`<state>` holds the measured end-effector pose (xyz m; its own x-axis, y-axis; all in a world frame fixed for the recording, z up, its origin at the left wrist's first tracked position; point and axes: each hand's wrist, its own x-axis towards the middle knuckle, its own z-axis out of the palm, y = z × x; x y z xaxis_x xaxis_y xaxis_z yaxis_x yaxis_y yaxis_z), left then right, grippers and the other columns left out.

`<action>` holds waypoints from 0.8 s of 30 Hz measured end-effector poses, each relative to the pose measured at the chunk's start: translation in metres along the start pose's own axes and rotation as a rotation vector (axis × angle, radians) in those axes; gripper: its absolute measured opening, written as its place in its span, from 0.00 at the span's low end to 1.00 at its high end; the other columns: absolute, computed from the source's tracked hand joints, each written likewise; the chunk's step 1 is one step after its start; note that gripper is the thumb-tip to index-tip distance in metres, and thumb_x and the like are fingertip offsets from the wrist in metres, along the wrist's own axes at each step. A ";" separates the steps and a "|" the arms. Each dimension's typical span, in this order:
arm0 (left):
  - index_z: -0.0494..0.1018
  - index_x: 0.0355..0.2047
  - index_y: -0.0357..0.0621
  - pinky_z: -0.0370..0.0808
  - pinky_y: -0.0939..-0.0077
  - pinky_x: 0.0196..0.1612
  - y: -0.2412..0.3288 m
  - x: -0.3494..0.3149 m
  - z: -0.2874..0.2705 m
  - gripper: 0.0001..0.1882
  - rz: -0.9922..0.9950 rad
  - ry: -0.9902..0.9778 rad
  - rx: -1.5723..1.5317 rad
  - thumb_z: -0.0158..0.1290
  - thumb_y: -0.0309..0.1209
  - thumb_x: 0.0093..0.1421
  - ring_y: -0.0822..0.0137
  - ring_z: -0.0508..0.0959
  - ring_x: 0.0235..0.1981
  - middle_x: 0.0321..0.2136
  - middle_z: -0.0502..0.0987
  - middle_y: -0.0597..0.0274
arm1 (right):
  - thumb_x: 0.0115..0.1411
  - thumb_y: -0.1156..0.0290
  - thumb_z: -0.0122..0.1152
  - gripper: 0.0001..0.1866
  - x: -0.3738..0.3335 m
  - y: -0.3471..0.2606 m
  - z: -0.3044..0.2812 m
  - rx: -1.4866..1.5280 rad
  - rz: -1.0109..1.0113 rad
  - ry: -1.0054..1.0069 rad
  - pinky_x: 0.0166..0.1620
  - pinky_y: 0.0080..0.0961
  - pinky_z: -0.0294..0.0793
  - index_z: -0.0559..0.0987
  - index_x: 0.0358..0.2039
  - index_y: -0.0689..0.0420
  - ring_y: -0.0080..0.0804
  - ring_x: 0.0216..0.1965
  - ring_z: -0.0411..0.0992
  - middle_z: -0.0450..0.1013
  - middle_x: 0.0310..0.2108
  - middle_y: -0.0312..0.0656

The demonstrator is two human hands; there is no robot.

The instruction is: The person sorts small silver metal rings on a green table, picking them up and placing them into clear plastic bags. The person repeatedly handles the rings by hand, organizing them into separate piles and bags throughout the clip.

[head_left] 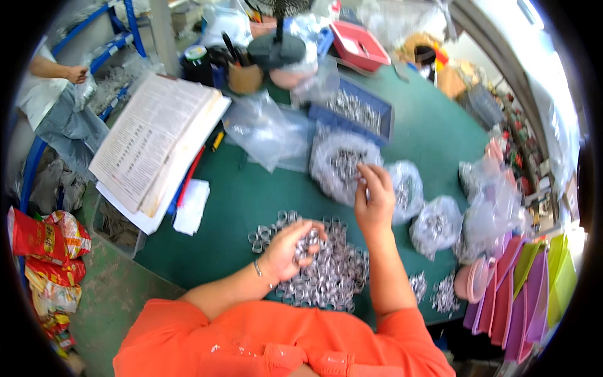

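Cupped over the near edge of the green table, my left hand (286,252) holds several shiny metal rings (308,244) in its curled fingers. Below and beside it spreads a large loose pile of the same silvery rings (326,276). My right hand (377,200) is raised at the near right side of an opened clear plastic bag (323,164) filled with small metal parts (347,164). Its thumb and fingers are drawn together at the bag's edge; whatever is between them is too small to tell.
Behind the bag stands a blue tray (388,129) of metal parts. More filled bags (436,226) and two small piles of parts (445,294) lie to the right, near coloured plastic bins (502,289). An open book (157,135) lies left. Another person (59,107) stands at far left.
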<state>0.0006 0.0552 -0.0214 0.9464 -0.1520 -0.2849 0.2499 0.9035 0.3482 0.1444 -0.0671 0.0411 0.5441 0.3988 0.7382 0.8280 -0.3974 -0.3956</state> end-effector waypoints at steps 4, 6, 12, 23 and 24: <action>0.69 0.43 0.44 0.60 0.87 0.16 -0.001 0.002 -0.002 0.16 -0.047 -0.045 -0.080 0.38 0.41 0.66 0.76 0.68 0.24 0.33 0.72 0.61 | 0.49 0.81 0.56 0.11 -0.015 -0.006 -0.003 0.177 0.194 -0.390 0.38 0.33 0.71 0.77 0.35 0.62 0.46 0.36 0.72 0.73 0.30 0.49; 0.68 0.39 0.48 0.59 0.86 0.16 -0.002 0.002 -0.002 0.15 -0.015 0.006 -0.094 0.39 0.44 0.65 0.75 0.69 0.23 0.28 0.72 0.66 | 0.50 0.75 0.61 0.09 -0.019 -0.028 -0.004 0.442 0.209 -0.670 0.38 0.32 0.71 0.78 0.33 0.62 0.42 0.35 0.73 0.73 0.29 0.46; 0.67 0.40 0.49 0.59 0.86 0.16 -0.006 0.002 -0.002 0.14 0.028 0.016 -0.037 0.37 0.42 0.66 0.76 0.68 0.23 0.25 0.68 0.70 | 0.47 0.74 0.63 0.12 -0.029 -0.043 -0.005 0.381 0.053 -0.673 0.36 0.33 0.71 0.78 0.35 0.61 0.45 0.32 0.71 0.72 0.31 0.44; 0.68 0.37 0.46 0.61 0.83 0.17 -0.006 0.002 -0.007 0.06 0.078 0.028 -0.005 0.44 0.32 0.63 0.73 0.70 0.26 0.30 0.71 0.66 | 0.48 0.80 0.63 0.04 -0.045 -0.044 -0.007 0.369 0.310 -0.451 0.26 0.22 0.69 0.78 0.27 0.61 0.29 0.23 0.70 0.72 0.24 0.41; 0.68 0.37 0.46 0.61 0.84 0.17 -0.006 0.002 -0.008 0.06 0.073 0.028 0.005 0.44 0.32 0.63 0.73 0.70 0.26 0.31 0.71 0.66 | 0.48 0.81 0.63 0.04 -0.050 -0.041 -0.005 0.432 0.353 -0.403 0.26 0.21 0.69 0.78 0.27 0.61 0.27 0.23 0.70 0.72 0.24 0.41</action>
<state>-0.0003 0.0527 -0.0317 0.9560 -0.0747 -0.2837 0.1819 0.9096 0.3736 0.0823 -0.0746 0.0233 0.7297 0.6159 0.2971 0.5261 -0.2281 -0.8192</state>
